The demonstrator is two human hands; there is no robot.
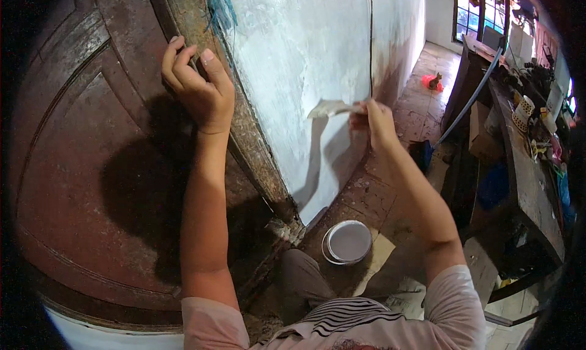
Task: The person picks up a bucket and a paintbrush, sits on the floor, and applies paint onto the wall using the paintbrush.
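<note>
My right hand (376, 121) grips the handle of a paintbrush (328, 109), whose pale bristles are at the white-painted wall (274, 75). The brush and the hand cast shadows on the wall below. Raised at the wooden door frame (247, 134), my left hand (199, 82) has its fingers loosely curled and apart, and holds nothing; its fingertips are at the frame's edge. On the floor, near the foot of the frame, stands a white bucket (349, 242) of pale paint.
A dark red wooden door (82, 180) is on the left. Blue frayed strands (220, 6) hang by the frame. A thin cable (371, 38) runs down the wall. To the right stands a cluttered wooden cabinet (526, 166). A cat (435, 80) sits on the tiled floor farther off.
</note>
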